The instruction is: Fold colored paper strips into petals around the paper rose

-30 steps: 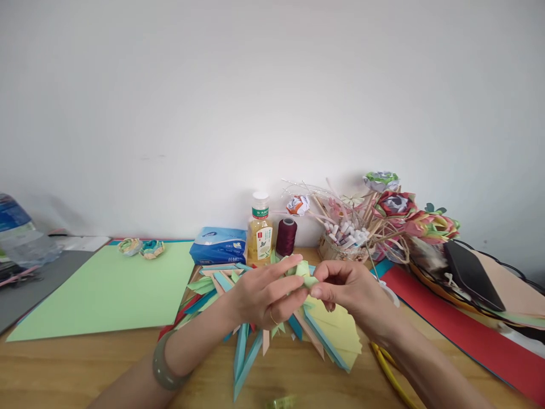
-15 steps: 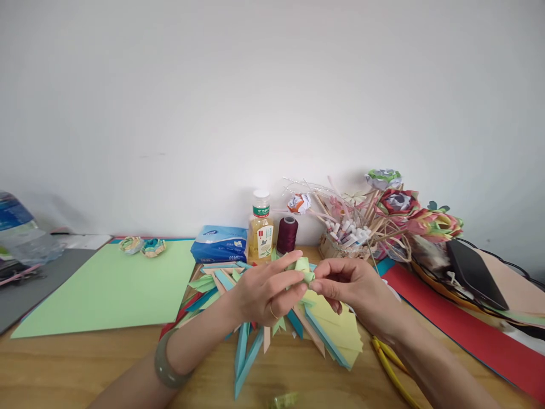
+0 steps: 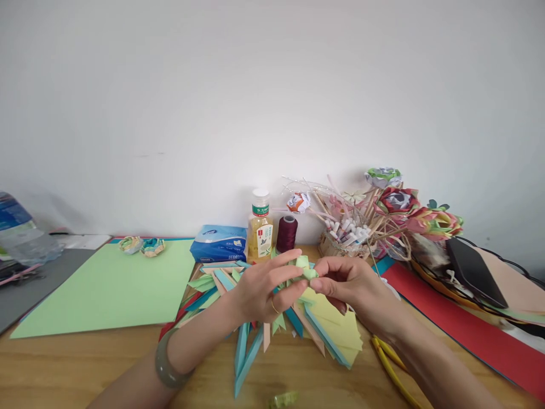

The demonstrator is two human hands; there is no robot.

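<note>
Between my hands, above the middle of the table, is a small light-green folded paper flower. My left hand is closed around its left side, with fingertips on the paper. The thumb and index finger of my right hand pinch its right edge. Part of the paper is hidden behind my fingers. Below lie many folded paper strips in blue, peach, green and red, beside a stack of yellow paper.
A blue tissue pack, a drink bottle and a dark red thread spool stand behind my hands. Paper flowers fill a basket at right. Yellow-handled pliers lie near my right forearm. Left is a green sheet with two paper rosettes.
Both hands stay in nearly the same place. The green paper has turned slightly between the fingers, and my left fingers have shifted a little.
</note>
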